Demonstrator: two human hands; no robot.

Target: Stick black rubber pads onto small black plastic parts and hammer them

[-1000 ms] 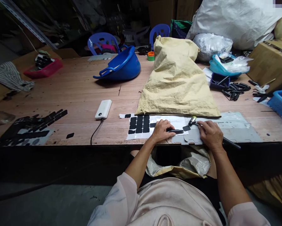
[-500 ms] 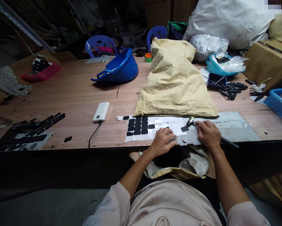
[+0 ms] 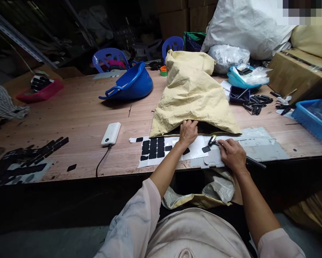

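My left hand (image 3: pixel 188 132) has its fingers closed at the near edge of a yellow woven sack (image 3: pixel 195 91). That edge is raised, and a dark opening shows beneath it. My right hand (image 3: pixel 232 154) grips a small hammer (image 3: pixel 256 162) with a black handle and a shiny head with a yellowish face. The hammer head rests just above a black rounded patch (image 3: pixel 206 149) at the right end of a white backing sheet (image 3: pixel 174 161). Rows of black patches (image 3: pixel 153 148) lie on the sheet's left part. Under its right end is a grey board (image 3: pixel 268 150).
A white power bank (image 3: pixel 111 133) with a cable lies left of the sheet. Farther back, a blue basin (image 3: pixel 136 84) lies tipped. Black patch strips (image 3: pixel 39 157) are at far left. Black handle-like pieces (image 3: pixel 257 104), a cyan basket (image 3: pixel 248 80) and a blue tray (image 3: pixel 311 116) stand right.
My left hand has moved forward from above the sheet to the sack's edge, and that edge has lifted. My right hand still holds the hammer in about the same place. The view has shifted slightly.
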